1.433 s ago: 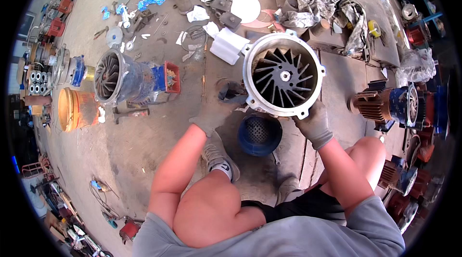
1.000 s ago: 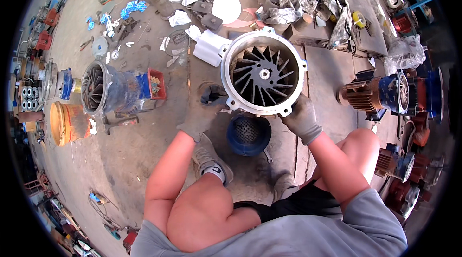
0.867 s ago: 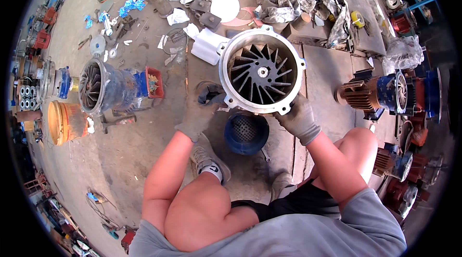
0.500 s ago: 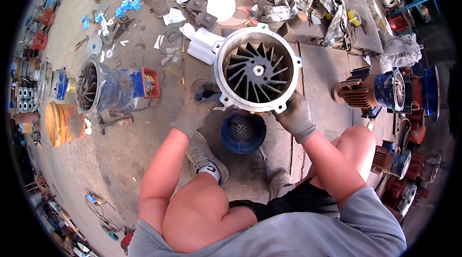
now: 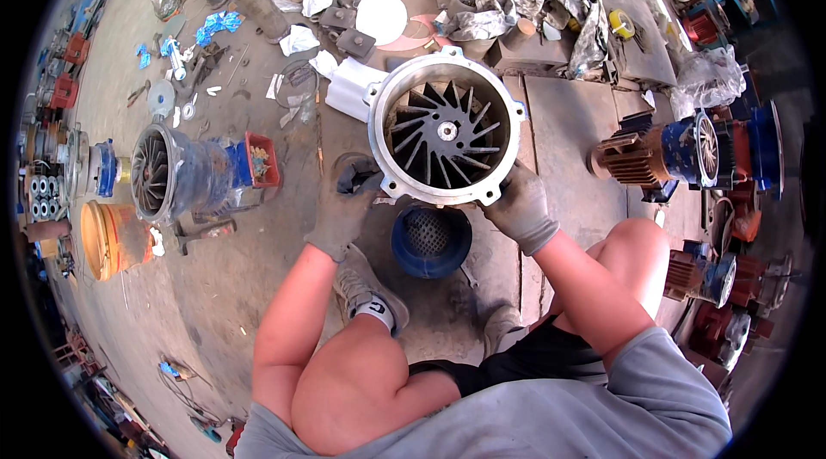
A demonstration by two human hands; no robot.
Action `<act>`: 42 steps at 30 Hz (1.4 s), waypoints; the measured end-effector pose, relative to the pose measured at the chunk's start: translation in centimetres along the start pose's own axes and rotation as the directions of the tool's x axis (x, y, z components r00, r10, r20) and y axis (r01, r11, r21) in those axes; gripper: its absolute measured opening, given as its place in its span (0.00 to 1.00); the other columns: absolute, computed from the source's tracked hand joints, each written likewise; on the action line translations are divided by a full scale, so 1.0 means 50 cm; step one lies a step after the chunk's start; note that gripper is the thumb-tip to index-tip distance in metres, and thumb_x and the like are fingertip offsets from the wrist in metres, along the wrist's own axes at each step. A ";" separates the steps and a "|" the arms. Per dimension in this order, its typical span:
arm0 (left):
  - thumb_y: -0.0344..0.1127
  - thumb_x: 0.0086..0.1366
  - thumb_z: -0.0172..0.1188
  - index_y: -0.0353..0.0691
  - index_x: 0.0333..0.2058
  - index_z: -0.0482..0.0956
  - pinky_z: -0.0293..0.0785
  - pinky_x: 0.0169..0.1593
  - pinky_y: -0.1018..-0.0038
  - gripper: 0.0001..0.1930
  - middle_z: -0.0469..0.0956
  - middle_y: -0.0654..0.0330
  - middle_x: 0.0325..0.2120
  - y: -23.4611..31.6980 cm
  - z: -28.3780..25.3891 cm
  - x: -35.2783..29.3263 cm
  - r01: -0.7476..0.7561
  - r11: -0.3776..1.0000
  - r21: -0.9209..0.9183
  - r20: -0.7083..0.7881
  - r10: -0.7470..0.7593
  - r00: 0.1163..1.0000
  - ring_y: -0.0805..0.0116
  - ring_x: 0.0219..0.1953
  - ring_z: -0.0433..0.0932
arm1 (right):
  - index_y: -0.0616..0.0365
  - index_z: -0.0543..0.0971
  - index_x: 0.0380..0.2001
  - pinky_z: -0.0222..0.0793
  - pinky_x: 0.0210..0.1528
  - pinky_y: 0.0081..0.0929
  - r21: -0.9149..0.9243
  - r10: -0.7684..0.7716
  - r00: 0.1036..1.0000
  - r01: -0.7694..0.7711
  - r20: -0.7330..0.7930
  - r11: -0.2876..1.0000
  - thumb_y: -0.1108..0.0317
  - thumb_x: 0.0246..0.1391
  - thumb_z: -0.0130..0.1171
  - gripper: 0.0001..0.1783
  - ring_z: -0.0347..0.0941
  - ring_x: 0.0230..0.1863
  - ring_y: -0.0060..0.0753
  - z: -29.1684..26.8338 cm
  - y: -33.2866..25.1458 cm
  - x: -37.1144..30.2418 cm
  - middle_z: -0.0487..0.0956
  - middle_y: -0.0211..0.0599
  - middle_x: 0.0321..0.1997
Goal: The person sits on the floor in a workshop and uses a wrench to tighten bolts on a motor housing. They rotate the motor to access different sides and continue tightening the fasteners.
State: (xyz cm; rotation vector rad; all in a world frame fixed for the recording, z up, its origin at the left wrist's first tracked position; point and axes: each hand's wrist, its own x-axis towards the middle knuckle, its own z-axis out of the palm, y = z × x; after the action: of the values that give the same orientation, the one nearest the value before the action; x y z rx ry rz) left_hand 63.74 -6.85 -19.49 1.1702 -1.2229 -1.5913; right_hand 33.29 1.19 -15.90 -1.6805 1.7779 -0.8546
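Note:
A round grey metal housing [image 5: 383,154] with bolt lugs around its rim stands in front of me, its open end facing up at me. Inside sits a dark bladed impeller [image 5: 447,129] with a light hub. My right hand [image 5: 523,208], in a grey glove, is closed on the housing's lower right edge, with its fingertips partly hidden behind the rim. Close to the lower left edge is my gloved left hand [image 5: 337,216]. Its fingers are smeared, beside a dark patch, and I cannot tell whether they touch the housing.
Between my feet stands a blue round part [image 5: 430,254] with a grille inside. A blue motor unit [image 5: 194,168] and an orange bucket [image 5: 110,240] are to the left. More motors [image 5: 654,158] lie to the right. Plastic sheeting [image 5: 495,7] and loose parts cover the far floor.
The view has shifted slightly, and the housing sits a little further left in it. My right hand keeps its hold. My left hand has become more blurred.

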 end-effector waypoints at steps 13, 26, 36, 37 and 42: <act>0.21 0.69 0.71 0.35 0.55 0.80 0.85 0.54 0.70 0.17 0.86 0.59 0.48 -0.019 -0.001 -0.007 -0.066 0.995 0.079 -0.022 0.068 0.997 0.70 0.49 0.86 | 0.61 0.87 0.51 0.84 0.48 0.44 0.044 -0.029 1.000 0.029 0.004 0.999 0.64 0.52 0.81 0.24 0.87 0.44 0.55 -0.009 -0.017 0.004 0.87 0.52 0.48; 0.32 0.70 0.77 0.31 0.72 0.73 0.78 0.72 0.65 0.35 0.84 0.53 0.65 -0.004 -0.023 0.008 0.058 0.988 0.142 0.076 -0.069 0.995 0.63 0.66 0.82 | 0.61 0.87 0.52 0.84 0.51 0.43 0.053 0.024 1.000 -0.025 0.013 0.998 0.67 0.53 0.78 0.23 0.87 0.47 0.55 -0.002 0.005 -0.004 0.86 0.52 0.48; 0.28 0.76 0.67 0.30 0.74 0.72 0.77 0.70 0.65 0.30 0.81 0.51 0.68 -0.003 -0.017 -0.017 0.089 0.989 0.115 -0.015 -0.087 0.996 0.62 0.68 0.80 | 0.62 0.87 0.44 0.85 0.47 0.37 0.099 0.068 0.998 -0.067 -0.012 0.993 0.64 0.53 0.81 0.18 0.89 0.42 0.43 0.000 -0.004 0.000 0.87 0.46 0.48; 0.29 0.78 0.64 0.30 0.73 0.71 0.75 0.71 0.65 0.29 0.80 0.50 0.67 0.033 0.005 -0.025 0.037 0.994 0.108 -0.053 -0.031 0.998 0.62 0.68 0.79 | 0.61 0.87 0.44 0.85 0.46 0.37 0.094 0.070 0.998 -0.070 0.004 0.993 0.64 0.52 0.81 0.19 0.89 0.42 0.42 -0.011 -0.008 0.001 0.87 0.45 0.47; 0.40 0.86 0.58 0.29 0.79 0.62 0.66 0.77 0.62 0.32 0.73 0.44 0.71 0.170 0.079 -0.063 -0.207 0.941 0.267 -0.164 0.256 0.953 0.59 0.73 0.73 | 0.60 0.85 0.51 0.84 0.46 0.39 0.137 -0.010 0.989 0.030 -0.150 0.990 0.60 0.57 0.80 0.23 0.88 0.43 0.46 -0.043 0.036 0.072 0.87 0.47 0.46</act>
State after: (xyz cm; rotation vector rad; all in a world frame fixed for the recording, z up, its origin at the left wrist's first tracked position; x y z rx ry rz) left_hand 61.19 -4.76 -10.17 1.2523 -1.3985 -1.1439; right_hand 30.22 -2.21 -15.72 -1.5836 1.7562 -1.1123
